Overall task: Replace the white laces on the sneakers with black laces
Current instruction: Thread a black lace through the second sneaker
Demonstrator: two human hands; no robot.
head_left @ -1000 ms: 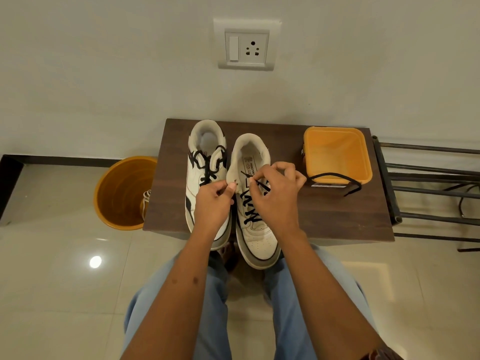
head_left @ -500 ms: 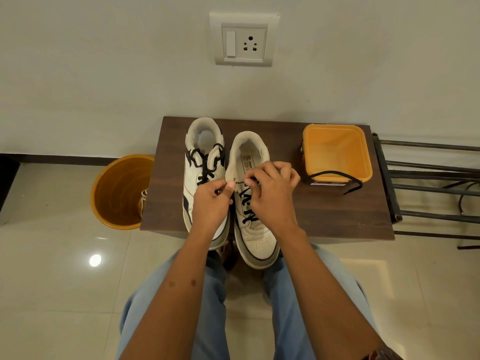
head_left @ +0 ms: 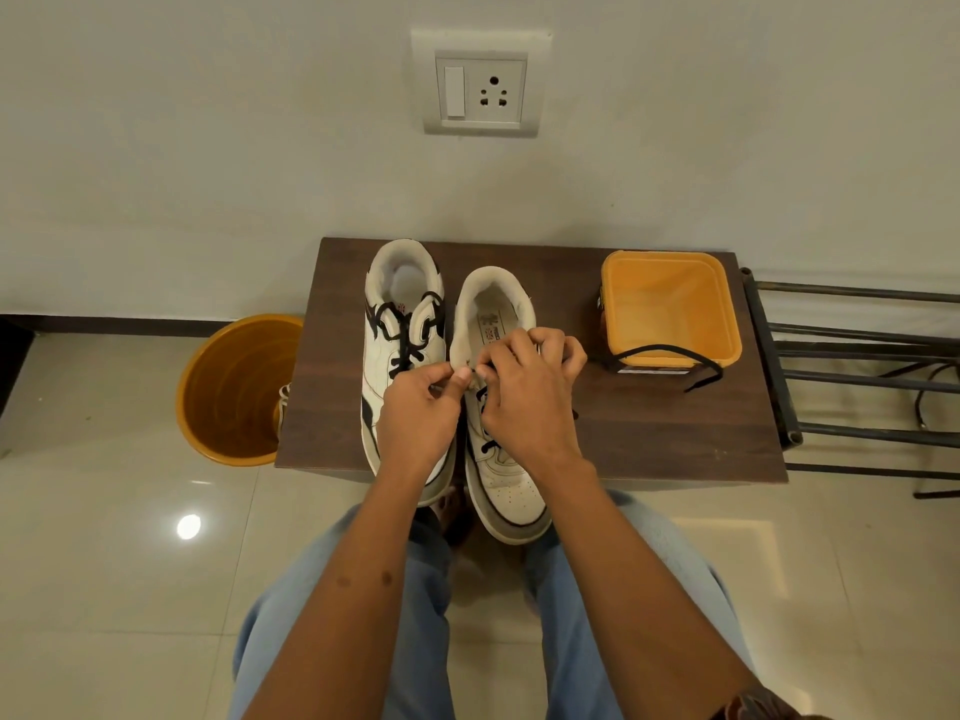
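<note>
Two white sneakers stand side by side on a dark wooden table (head_left: 649, 433), toes toward me. The left sneaker (head_left: 402, 324) carries a black lace tied near its collar. The right sneaker (head_left: 498, 480) has a black lace (head_left: 485, 444) threaded through its lower eyelets. My left hand (head_left: 418, 413) pinches the upper left edge of the right sneaker at an eyelet. My right hand (head_left: 524, 392) is curled over the tongue area, pinching the lace; the lace end is hidden under the fingers.
An orange square tub (head_left: 670, 309) sits at the table's right with a loose black lace (head_left: 670, 356) draped over its front edge. An orange round bucket (head_left: 234, 392) stands on the floor to the left, something white inside. A dark metal rack (head_left: 852, 387) is at the right.
Both hands stayed at the upper eyelets of the right sneaker; my right hand's fingers curled lower over the tongue, covering more of the lace. The camera tilted slightly.
</note>
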